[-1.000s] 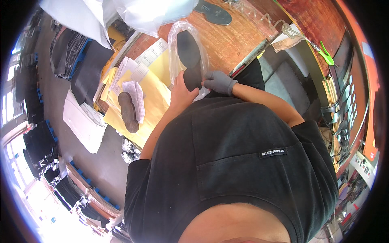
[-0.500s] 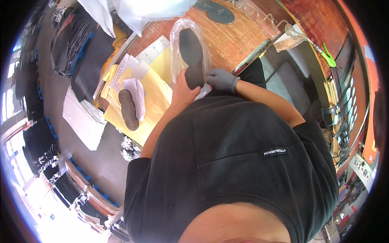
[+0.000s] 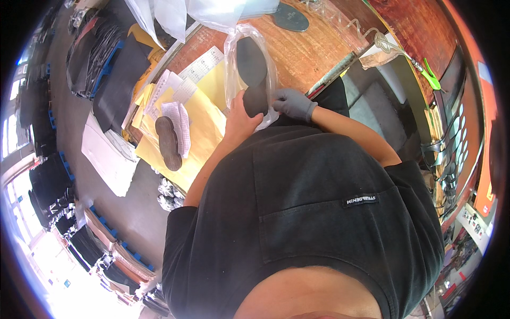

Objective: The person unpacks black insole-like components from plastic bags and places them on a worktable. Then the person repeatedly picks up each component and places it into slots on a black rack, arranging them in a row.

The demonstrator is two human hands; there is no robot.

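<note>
A dark shoe sole (image 3: 252, 64) lies lengthwise in a clear plastic bag (image 3: 272, 69) at the table's near edge. My bare left hand (image 3: 242, 118) grips the sole's near, heel end, with the thumb across its near edge and the fingers along its left side. My right hand (image 3: 295, 105), in a grey glove, is closed at the bag's right edge, its fingertips pinching the plastic. To the left, a brown sole-shaped piece (image 3: 169, 143) rests on folded white paper (image 3: 183, 127) and yellow sheets (image 3: 199, 114).
White plastic bags (image 3: 212, 13) partly cover a dark green sole-shaped plate (image 3: 290, 18) at the back of the wooden table (image 3: 303, 58). A coiled hose (image 3: 345, 22) leads to a green-handled air gun (image 3: 431, 77) on the right. Stacked dark sheets (image 3: 98, 58) stand at far left.
My right hand has shifted slightly right, with the bag's edge. The white plastic bags and the green plate at the back have moved a little right. My left hand stays on the sole.
</note>
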